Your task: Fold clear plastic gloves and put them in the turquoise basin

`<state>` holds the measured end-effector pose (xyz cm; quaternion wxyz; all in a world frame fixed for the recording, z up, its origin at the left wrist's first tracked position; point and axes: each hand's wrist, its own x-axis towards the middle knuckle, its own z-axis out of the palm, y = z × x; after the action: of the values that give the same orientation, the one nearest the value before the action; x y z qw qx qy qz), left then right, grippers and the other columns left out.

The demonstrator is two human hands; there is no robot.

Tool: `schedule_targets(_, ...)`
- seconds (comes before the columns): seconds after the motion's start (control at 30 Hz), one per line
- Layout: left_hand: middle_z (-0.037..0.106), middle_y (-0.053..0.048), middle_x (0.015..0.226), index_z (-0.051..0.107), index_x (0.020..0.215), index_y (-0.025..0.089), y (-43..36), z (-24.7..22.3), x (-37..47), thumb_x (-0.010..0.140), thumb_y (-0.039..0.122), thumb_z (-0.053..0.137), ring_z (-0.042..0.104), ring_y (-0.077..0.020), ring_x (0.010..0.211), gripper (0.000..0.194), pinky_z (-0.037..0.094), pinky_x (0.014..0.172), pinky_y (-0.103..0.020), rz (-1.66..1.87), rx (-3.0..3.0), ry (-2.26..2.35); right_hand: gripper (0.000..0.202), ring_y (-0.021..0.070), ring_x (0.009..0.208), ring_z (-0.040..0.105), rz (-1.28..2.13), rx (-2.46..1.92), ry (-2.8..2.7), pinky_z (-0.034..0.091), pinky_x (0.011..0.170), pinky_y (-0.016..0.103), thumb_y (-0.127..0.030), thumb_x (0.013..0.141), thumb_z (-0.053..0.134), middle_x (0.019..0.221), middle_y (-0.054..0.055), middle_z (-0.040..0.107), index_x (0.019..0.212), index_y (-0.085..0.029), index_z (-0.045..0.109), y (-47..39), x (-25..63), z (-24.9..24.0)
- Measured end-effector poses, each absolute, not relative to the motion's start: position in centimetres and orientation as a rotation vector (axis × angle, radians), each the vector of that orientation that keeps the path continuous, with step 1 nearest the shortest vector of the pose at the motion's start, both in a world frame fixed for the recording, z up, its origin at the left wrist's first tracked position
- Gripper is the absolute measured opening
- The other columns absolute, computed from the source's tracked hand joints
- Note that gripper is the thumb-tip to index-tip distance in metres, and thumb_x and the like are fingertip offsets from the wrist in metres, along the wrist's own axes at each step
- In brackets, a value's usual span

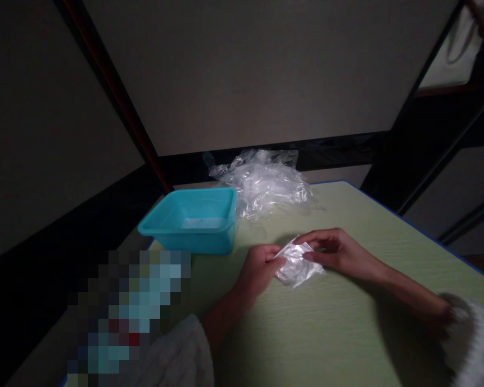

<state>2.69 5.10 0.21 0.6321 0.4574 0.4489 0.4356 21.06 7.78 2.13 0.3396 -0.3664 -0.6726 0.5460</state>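
A small, clear plastic bag [296, 266], crinkled and shiny, is held between my two hands just over the pale green table. My left hand [260, 269] pinches its left edge, thumb on top. On the right side, my right hand [333, 251] grips the bag's upper edge between thumb and fingers. Whether anything lies inside the bag I cannot tell. Beyond my hands sits a loose heap of clear plastic bags [266, 183].
A turquoise plastic basin [197, 242] stands left of the heap, something pale on its floor. A pixelated patch [137, 306] hides what lies at the left. The table [347, 333] has a blue edge and meets a panelled wall [246, 80] at the back.
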Motion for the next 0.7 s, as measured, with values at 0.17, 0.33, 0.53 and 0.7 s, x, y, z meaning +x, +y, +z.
schedule_targets(0.17, 0.064, -0.003, 0.059, 0.063, 0.074, 0.010, 5.1, 0.3, 2.4, 0.055, 0.022, 0.068, 0.057, -0.0127, 0.054, 0.023, 0.042, 0.052, -0.021, 0.987, 1.029, 1.028, 0.039, 0.0074, 0.045, 0.048, 1.515, -0.941, -1.825, 0.037, 0.045, 0.022, -0.018, 0.063, 0.072, 0.053, -0.004, 0.060, 0.102, -0.018, 0.069, 8.2, 21.9, 2.1)
schedule_targets(0.33, 0.064, -0.003, 0.066, 0.061, 0.079, 0.011, 5.0, 0.3, 2.4, 0.052, 0.026, 0.071, 0.057, -0.0129, 0.056, 0.033, 0.043, 0.054, -0.022, 0.992, 0.992, 1.026, 0.043, 0.0074, 0.046, 0.049, 1.517, -0.911, -1.813, 0.037, 0.045, 0.021, -0.018, 0.065, 0.071, 0.053, -0.004, 0.060, 0.108, -0.018, 0.067, 7.9, 21.9, 2.3)
schedule_targets(0.53, 0.062, -0.002, 0.066, 0.063, 0.079, 0.010, 4.6, 0.9, 2.6, 0.047, 0.025, 0.075, 0.054, -0.0108, 0.056, 0.037, 0.041, 0.053, -0.021, 0.975, 0.997, 0.976, 0.040, 0.0089, 0.048, 0.051, 1.483, -0.943, -1.715, 0.039, 0.046, 0.022, -0.018, 0.064, 0.072, 0.057, -0.003, 0.063, 0.104, -0.020, 0.068, 7.5, 21.6, 3.0)
schedule_targets(0.7, 0.066, -0.004, 0.070, 0.067, 0.079, 0.009, 4.2, 1.7, 2.9, 0.047, 0.022, 0.073, 0.058, -0.0141, 0.062, 0.035, 0.043, 0.057, -0.021, 0.942, 1.000, 0.969, 0.047, 0.0095, 0.056, 0.057, 1.575, -0.925, -1.480, 0.043, 0.051, 0.022, -0.015, 0.061, 0.075, 0.073, 0.000, 0.069, 0.107, -0.020, 0.066, 7.5, 21.3, 3.0)
